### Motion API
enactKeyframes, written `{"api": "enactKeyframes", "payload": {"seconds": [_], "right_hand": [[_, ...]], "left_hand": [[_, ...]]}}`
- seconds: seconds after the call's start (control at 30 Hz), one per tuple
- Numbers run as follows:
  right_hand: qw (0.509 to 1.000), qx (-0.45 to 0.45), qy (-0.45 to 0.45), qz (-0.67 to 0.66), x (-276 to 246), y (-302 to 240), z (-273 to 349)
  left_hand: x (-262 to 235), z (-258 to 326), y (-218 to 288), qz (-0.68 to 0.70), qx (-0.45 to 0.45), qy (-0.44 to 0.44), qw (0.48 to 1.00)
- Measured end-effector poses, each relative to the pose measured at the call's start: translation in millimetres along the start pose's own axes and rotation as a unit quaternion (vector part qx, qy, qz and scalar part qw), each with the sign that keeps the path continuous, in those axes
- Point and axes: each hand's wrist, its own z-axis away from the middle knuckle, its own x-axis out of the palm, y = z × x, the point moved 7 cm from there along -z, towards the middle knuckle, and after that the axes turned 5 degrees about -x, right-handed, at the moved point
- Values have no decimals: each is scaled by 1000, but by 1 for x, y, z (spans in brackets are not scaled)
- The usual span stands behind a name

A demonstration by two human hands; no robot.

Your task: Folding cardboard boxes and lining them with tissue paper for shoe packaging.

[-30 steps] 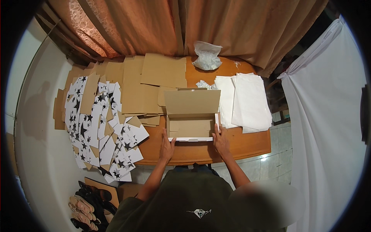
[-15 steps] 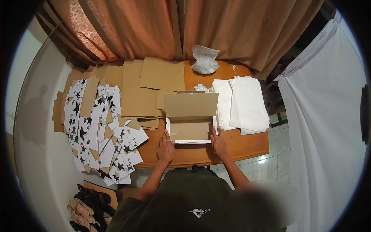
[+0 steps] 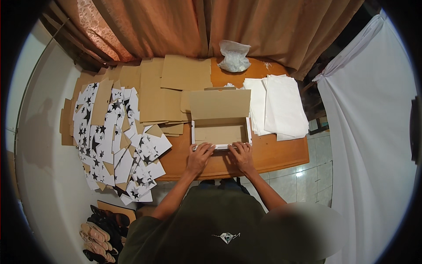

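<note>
A cardboard box, white outside and brown inside, rests on the wooden table in front of me. Its lid stands raised at the far side, and its inside shows bare brown board. My left hand grips the left part of the near wall, fingertips over the rim. On the right part of that same wall, my right hand holds on with bent fingers. The thumbs are hard to make out. A narrow gap separates the two hands along the front edge.
Flat white card pieces with black stars cover the table's left side. Brown cardboard sheets lie behind them. White paper stacks sit right of the box, and a clear plastic bag stands at the back. Shoes lie lower left.
Both hands have moved from the box's left and right sides to its near wall, coming closer together. The lid stays raised. The whole view has shifted slightly.
</note>
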Motion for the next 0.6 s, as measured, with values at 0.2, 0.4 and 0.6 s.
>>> {"api": "enactKeyframes", "payload": {"seconds": [0.2, 0.4, 0.6], "right_hand": [[999, -16, -43, 6, 27, -3, 8], [999, -1, -40, -2, 21, 7, 12], [984, 149, 103, -1, -22, 37, -2]], "left_hand": [[38, 4, -17, 37, 22, -47, 998], [44, -5, -8, 57, 32, -41, 997], [6, -13, -35, 61, -135, 88, 985]]}}
